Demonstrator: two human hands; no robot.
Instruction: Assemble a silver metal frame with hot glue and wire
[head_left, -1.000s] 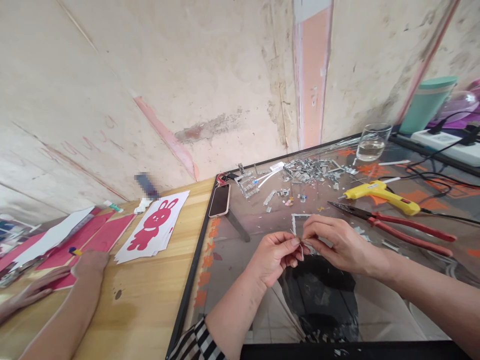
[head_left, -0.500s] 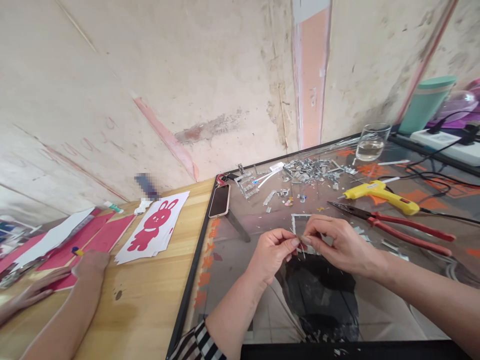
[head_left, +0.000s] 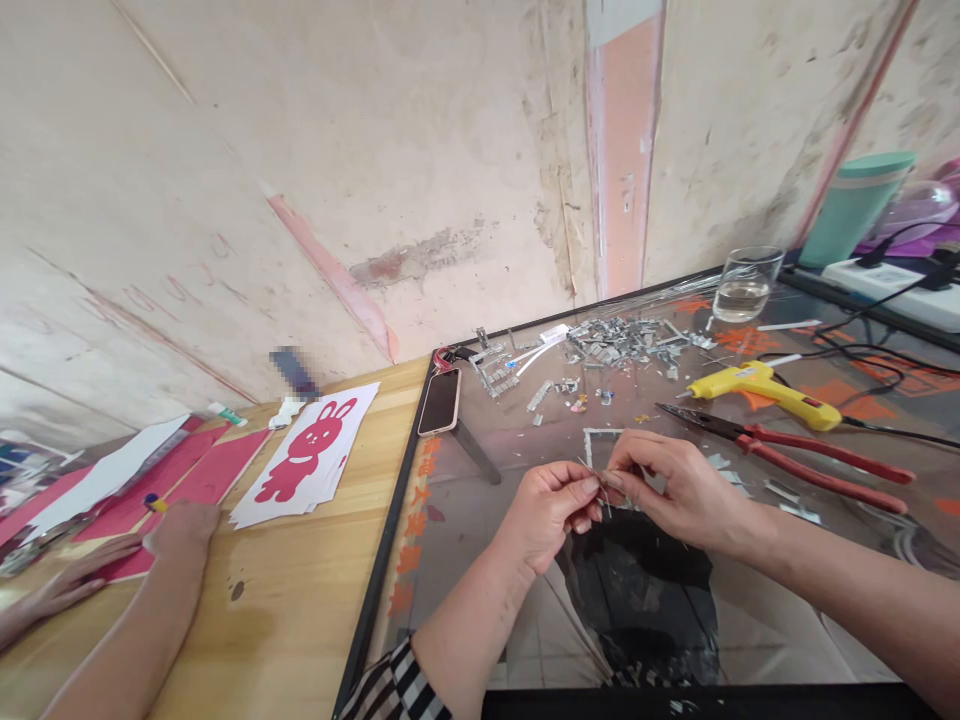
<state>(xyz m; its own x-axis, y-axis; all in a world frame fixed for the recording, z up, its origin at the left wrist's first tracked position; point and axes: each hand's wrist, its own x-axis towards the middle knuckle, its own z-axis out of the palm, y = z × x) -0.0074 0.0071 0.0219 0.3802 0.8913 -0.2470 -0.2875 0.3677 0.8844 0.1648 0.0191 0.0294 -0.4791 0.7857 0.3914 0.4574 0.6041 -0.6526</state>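
My left hand (head_left: 546,512) is closed, thumb and forefinger pinched on a small piece with thin, wire-like ends (head_left: 584,464) sticking out. Right against it, my right hand (head_left: 679,492) pinches the same small piece. The fingertips hide most of it, so I cannot make out its exact kind. Behind and under the fingers, partly covered, lies a thin silvery square frame (head_left: 602,432) on the dark tabletop. Red-handled long-nose pliers (head_left: 780,448) lie beyond my right hand. Next to them is a yellow glue gun (head_left: 772,388).
A pile of small metal pieces (head_left: 626,342) lies at the back. A phone (head_left: 439,402) and dark strip (head_left: 477,452) are to the left. A glass of water (head_left: 746,285) and power strip (head_left: 892,292) stand right. A co-worker's hands (head_left: 180,530) rest on red paper (head_left: 236,462).
Both hands stay together at nearly the same spot. The thin ends between the fingertips have turned slightly. Everything else looks unmoved.
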